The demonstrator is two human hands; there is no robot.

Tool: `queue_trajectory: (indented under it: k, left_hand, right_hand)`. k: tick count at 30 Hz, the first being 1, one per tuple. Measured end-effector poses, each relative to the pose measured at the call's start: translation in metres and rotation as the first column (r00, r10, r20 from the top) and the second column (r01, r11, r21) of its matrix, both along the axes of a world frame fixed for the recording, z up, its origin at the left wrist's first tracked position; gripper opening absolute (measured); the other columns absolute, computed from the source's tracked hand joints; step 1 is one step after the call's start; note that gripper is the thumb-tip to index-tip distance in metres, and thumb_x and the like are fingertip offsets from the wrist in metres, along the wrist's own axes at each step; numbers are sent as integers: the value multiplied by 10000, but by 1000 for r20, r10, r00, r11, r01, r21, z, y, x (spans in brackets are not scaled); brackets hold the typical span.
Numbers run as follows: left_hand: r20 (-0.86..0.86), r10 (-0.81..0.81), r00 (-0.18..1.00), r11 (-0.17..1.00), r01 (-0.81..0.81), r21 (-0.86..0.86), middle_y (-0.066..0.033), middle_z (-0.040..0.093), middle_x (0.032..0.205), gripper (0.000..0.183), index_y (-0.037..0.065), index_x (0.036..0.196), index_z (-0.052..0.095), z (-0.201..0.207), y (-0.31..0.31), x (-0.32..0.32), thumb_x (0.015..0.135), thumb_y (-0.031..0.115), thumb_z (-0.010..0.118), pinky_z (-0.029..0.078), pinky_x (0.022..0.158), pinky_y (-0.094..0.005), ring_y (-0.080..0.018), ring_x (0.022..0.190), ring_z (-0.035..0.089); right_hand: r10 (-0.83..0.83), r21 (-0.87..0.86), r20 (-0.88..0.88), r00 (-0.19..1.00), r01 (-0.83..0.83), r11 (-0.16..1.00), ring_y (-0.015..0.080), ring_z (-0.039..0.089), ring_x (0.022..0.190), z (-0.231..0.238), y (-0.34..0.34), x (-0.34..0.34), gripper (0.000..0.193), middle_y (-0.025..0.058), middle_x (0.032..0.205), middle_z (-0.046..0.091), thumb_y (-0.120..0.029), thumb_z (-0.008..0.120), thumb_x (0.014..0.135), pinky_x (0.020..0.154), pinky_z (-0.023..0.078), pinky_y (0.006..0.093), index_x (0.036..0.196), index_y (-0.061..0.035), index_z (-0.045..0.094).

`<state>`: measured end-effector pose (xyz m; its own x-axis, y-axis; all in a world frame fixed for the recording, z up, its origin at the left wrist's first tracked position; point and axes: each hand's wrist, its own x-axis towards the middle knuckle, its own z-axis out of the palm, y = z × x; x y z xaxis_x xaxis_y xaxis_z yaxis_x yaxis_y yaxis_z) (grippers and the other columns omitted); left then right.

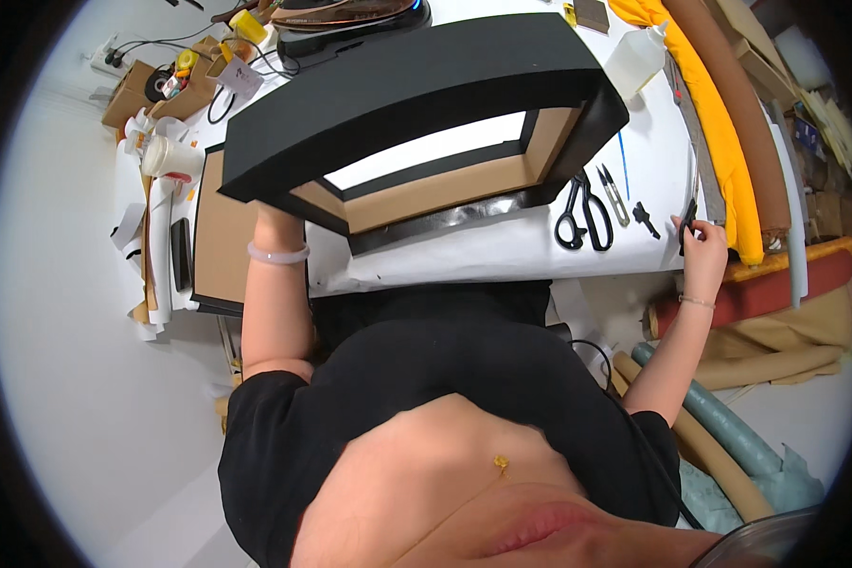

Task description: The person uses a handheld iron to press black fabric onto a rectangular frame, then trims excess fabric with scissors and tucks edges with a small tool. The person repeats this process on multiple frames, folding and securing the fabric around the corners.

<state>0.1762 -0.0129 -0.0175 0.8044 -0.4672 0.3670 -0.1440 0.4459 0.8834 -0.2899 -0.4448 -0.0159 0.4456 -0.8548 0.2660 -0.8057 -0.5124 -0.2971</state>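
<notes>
A large black box-like frame (pixel 417 90) with tan inner faces and an open rectangular middle is tilted up over the white-covered table. My left hand (pixel 279 214) goes up behind its lower left corner and holds it there; the frame hides the fingers. At the table's right front edge, my right hand (pixel 704 248) is closed on a black-handled tool (pixel 687 225) with a slender metal blade, apparently scissors. Left of that hand lie large black-handled scissors (pixel 582 222), thread snips (pixel 614 196) and a small black clip-like piece (pixel 647 220).
Yellow (pixel 729 170) and brown rolls (pixel 762 142) line the table's right side. A squeeze bottle (pixel 637 62) stands at the back right. On the left are a brown board with black edges (pixel 222 241), a white cup (pixel 168 159) and a cardboard box of supplies (pixel 194 95).
</notes>
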Motion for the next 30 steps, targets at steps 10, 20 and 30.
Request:
queue_trajectory:
  k: [10, 20, 30]
  left_hand:
    - [288, -6, 957, 998, -13, 64, -74, 684, 1109, 430, 11, 1246, 618, 7, 13, -16, 1088, 391, 492, 498, 922, -280, -167, 1017, 639]
    - [314, 227, 922, 969, -246, 21, -222, 499, 1509, 794, -28, 1503, 403, 75, 51, -65, 1032, 605, 498, 319, 1202, -450, -320, 1432, 455]
    - [929, 18, 370, 877, -452, 162, -188, 656, 1344, 473, 23, 1264, 674, 131, 72, -65, 887, 277, 806, 411, 1129, -467, -347, 1265, 613]
  right_hand:
    - [-74, 309, -129, 989, 111, 944, 189, 620, 606, -37, -70, 2, 557, 95, 725, 650, -368, 902, 778, 553, 499, 351, 1067, 7, 609]
    - [-1, -112, 253, 967, 31, 993, 157, 626, 868, 45, 35, 54, 316, 99, 1003, 658, -166, 724, 960, 772, 500, 270, 1185, 25, 611]
    - [951, -566, 170, 258, -765, 308, 296, 661, 1208, 158, 258, 220, 363, 151, 1307, 691, -59, 765, 884, 1034, 519, 381, 1237, -11, 695]
